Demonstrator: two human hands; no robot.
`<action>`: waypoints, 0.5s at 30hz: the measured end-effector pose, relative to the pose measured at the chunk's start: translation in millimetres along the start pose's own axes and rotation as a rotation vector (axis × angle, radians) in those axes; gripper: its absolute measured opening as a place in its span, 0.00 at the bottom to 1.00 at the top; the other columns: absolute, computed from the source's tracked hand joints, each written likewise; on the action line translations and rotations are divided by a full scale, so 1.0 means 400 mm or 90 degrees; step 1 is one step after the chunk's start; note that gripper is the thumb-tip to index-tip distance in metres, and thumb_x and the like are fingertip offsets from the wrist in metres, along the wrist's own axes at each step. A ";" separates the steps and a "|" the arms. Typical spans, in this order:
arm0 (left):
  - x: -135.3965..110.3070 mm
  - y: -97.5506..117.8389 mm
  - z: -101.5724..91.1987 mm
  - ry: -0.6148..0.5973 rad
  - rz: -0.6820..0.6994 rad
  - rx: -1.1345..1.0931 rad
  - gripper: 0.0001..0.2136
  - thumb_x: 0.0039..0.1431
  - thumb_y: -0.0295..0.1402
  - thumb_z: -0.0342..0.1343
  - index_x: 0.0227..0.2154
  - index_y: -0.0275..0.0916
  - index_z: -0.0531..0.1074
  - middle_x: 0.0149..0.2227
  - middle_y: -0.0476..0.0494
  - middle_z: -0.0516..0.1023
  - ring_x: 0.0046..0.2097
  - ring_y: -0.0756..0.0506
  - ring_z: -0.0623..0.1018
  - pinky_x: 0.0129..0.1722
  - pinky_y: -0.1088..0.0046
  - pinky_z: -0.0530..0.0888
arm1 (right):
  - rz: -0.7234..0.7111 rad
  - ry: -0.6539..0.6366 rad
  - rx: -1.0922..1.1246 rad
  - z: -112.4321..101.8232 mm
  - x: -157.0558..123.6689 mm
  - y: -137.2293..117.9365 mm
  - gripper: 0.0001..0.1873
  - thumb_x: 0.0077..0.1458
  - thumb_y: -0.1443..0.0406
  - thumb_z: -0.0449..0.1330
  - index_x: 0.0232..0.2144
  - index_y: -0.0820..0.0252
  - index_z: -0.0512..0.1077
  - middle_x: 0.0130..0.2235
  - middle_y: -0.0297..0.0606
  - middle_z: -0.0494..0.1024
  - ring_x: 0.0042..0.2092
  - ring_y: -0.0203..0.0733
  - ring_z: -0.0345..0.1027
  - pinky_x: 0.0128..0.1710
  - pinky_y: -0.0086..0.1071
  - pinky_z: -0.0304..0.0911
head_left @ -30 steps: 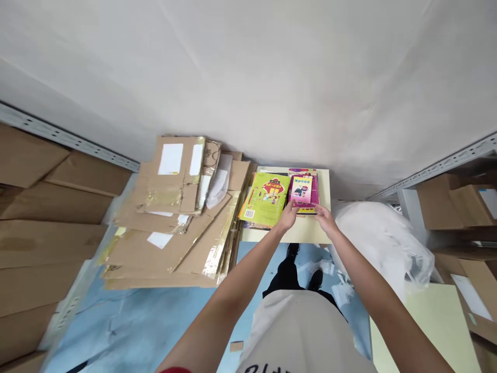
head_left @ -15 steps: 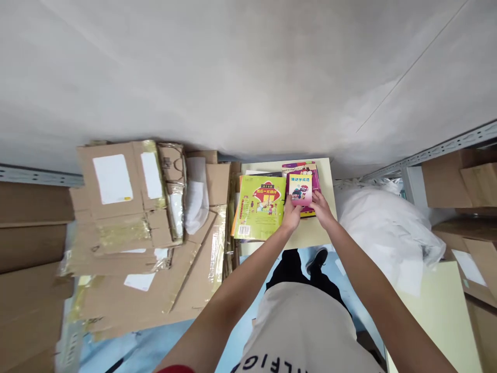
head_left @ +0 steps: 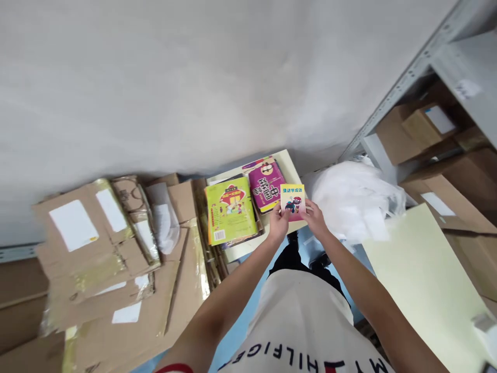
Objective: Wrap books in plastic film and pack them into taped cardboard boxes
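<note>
Idiom-riddle booklet (head_left: 292,201) is pinched at opposite sides by left grip (head_left: 278,224) and right grip (head_left: 314,217), likely for steadiness, purple book (head_left: 267,187) to their left.

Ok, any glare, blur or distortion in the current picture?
Head view: the booklet is fairly clear; shiny tape on the cardboard catches glare; the white object near the lower right corner looks blurred; the forearms seem stretched toward the bottom edge, like wide-lens distortion.
</note>
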State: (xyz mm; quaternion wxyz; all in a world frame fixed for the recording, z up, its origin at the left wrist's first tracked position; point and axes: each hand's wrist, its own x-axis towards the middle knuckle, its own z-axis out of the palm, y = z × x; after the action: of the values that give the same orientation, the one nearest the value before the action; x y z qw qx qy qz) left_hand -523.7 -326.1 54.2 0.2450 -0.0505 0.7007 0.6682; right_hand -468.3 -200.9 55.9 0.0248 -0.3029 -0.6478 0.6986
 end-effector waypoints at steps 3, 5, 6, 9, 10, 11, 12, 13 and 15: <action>-0.071 0.048 0.077 -0.105 0.023 -0.042 0.23 0.52 0.44 0.61 0.49 0.38 0.72 0.48 0.39 0.80 0.47 0.39 0.80 0.47 0.59 0.77 | -0.014 0.087 0.015 -0.128 -0.108 -0.044 0.26 0.48 0.60 0.62 0.51 0.54 0.70 0.56 0.44 0.73 0.47 0.45 0.75 0.41 0.38 0.74; -0.126 0.073 0.150 -0.167 0.040 -0.051 0.25 0.49 0.45 0.64 0.49 0.39 0.71 0.48 0.39 0.80 0.46 0.39 0.80 0.45 0.59 0.78 | -0.045 0.130 0.037 -0.226 -0.184 -0.067 0.26 0.50 0.57 0.63 0.52 0.53 0.68 0.54 0.43 0.75 0.42 0.44 0.76 0.38 0.37 0.75; -0.155 0.081 0.193 -0.198 0.041 -0.056 0.26 0.48 0.46 0.65 0.49 0.39 0.71 0.47 0.39 0.80 0.45 0.39 0.81 0.44 0.60 0.78 | -0.061 0.151 0.056 -0.277 -0.222 -0.075 0.26 0.50 0.55 0.63 0.52 0.53 0.68 0.51 0.42 0.77 0.40 0.43 0.76 0.37 0.37 0.74; -0.247 0.087 0.341 -0.294 0.005 -0.075 0.27 0.43 0.45 0.68 0.45 0.39 0.71 0.43 0.40 0.81 0.39 0.42 0.81 0.40 0.62 0.78 | -0.096 0.224 0.131 -0.429 -0.331 -0.081 0.24 0.49 0.50 0.65 0.45 0.55 0.70 0.41 0.40 0.81 0.36 0.43 0.76 0.37 0.39 0.74; -0.278 0.084 0.392 -0.327 -0.010 -0.081 0.26 0.41 0.45 0.70 0.43 0.38 0.72 0.42 0.41 0.82 0.38 0.43 0.81 0.39 0.63 0.77 | -0.099 0.254 0.154 -0.479 -0.368 -0.077 0.23 0.48 0.48 0.65 0.42 0.55 0.71 0.37 0.39 0.82 0.35 0.43 0.76 0.37 0.39 0.74; -0.309 0.080 0.441 -0.358 -0.023 -0.085 0.26 0.40 0.44 0.71 0.41 0.38 0.72 0.40 0.42 0.82 0.36 0.44 0.81 0.38 0.65 0.77 | -0.098 0.284 0.175 -0.528 -0.404 -0.072 0.23 0.48 0.47 0.65 0.39 0.55 0.71 0.34 0.37 0.81 0.34 0.43 0.75 0.36 0.38 0.74; -0.339 0.074 0.488 -0.386 -0.034 -0.089 0.25 0.39 0.44 0.71 0.39 0.37 0.73 0.39 0.43 0.82 0.36 0.45 0.80 0.37 0.66 0.77 | -0.094 0.317 0.192 -0.575 -0.440 -0.065 0.24 0.46 0.46 0.66 0.37 0.56 0.71 0.32 0.36 0.81 0.32 0.42 0.75 0.34 0.37 0.73; -0.368 0.067 0.530 -0.410 -0.044 -0.088 0.25 0.38 0.44 0.72 0.38 0.37 0.73 0.37 0.44 0.82 0.35 0.46 0.80 0.37 0.68 0.76 | -0.089 0.349 0.209 -0.620 -0.475 -0.057 0.24 0.45 0.45 0.66 0.35 0.56 0.71 0.29 0.34 0.80 0.30 0.41 0.74 0.32 0.36 0.73; -0.419 0.054 0.600 -0.452 -0.067 -0.065 0.24 0.38 0.45 0.72 0.37 0.37 0.75 0.34 0.45 0.81 0.35 0.47 0.79 0.37 0.70 0.75 | -0.081 0.409 0.241 -0.699 -0.542 -0.040 0.25 0.42 0.45 0.68 0.32 0.56 0.71 0.26 0.31 0.78 0.28 0.39 0.72 0.30 0.35 0.72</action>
State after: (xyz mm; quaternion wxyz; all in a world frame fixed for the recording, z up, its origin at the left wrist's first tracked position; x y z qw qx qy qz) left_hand -319.7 -136.1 146.0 0.5044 0.1362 0.5338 0.6649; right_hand -169.9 -42.2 161.7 0.3259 -0.4558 -0.4836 0.6724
